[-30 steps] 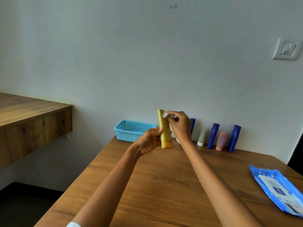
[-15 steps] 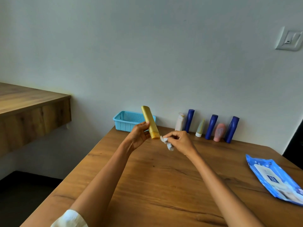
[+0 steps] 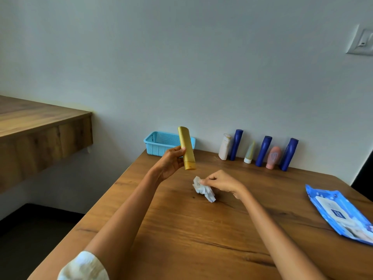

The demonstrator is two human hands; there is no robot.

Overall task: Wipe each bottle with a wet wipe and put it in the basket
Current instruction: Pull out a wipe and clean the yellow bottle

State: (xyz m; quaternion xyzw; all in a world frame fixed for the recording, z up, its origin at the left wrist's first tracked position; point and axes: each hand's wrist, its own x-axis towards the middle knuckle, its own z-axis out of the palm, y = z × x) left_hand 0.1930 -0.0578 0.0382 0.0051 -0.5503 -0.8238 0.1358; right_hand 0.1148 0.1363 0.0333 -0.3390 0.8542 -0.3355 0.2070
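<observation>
Currently, left hand point(image 3: 171, 161): grips yellow tube bottle point(image 3: 186, 148) near its cap end, held above the table, cap down, tilted slightly
right hand point(image 3: 219, 181): fingertips pinch a crumpled wet wipe point(image 3: 203, 189) – the wipe lies on the wooden table point(image 3: 181, 229)
basket point(image 3: 159, 143): light blue, far left table corner at wall
row at wall: white bottle point(image 3: 224, 146), three blue bottles point(image 3: 236, 144), small pale tube point(image 3: 249, 152), pink bottle point(image 3: 273, 157) – all upright
wipes pack point(image 3: 341, 215): blue, flat at right edge
</observation>
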